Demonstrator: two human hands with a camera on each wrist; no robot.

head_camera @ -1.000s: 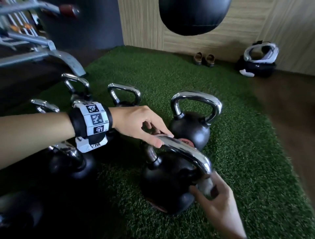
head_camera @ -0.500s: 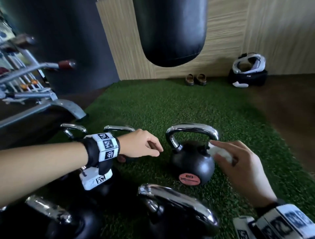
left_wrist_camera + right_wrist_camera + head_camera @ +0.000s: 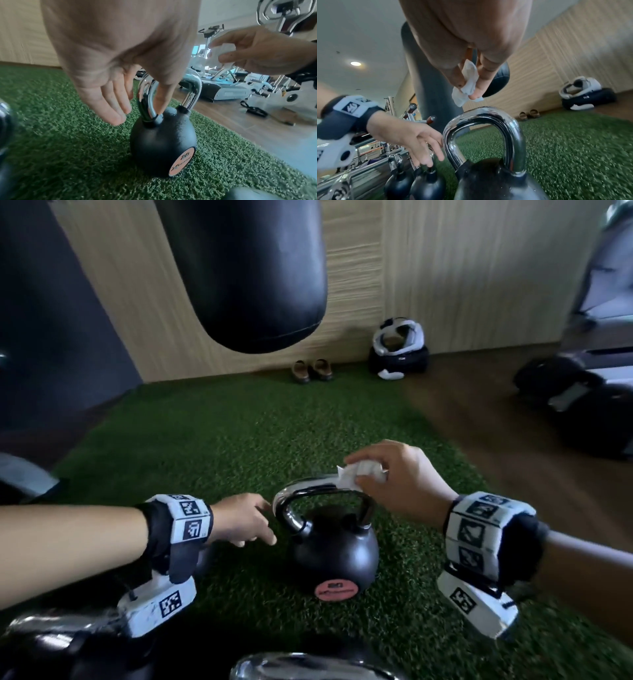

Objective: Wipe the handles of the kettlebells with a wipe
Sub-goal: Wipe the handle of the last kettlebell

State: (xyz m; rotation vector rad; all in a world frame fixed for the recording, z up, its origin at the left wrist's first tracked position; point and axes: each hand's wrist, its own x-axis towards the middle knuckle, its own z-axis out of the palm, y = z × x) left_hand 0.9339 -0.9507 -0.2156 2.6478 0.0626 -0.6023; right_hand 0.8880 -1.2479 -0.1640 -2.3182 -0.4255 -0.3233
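Head view: black kettlebell (image 3: 334, 553) upright on green turf (image 3: 212, 440), chrome handle (image 3: 291, 501) arching on top; right hand (image 3: 397, 484) above handle's right end, pinching crumpled white wipe (image 3: 359, 472); left hand (image 3: 239, 520) just beside handle's left bend, fingers relaxed and extended, grasping nothing. Punching bag (image 3: 253, 275) hanging behind, shoes (image 3: 311, 370) by the wall. Left wrist view: straight fingers (image 3: 109, 106) alongside handle's left leg (image 3: 145, 100), contact unclear. Right wrist view: wipe (image 3: 467, 83) pinched between thumb and fingertips, just above handle's top (image 3: 488, 112), apparently apart.
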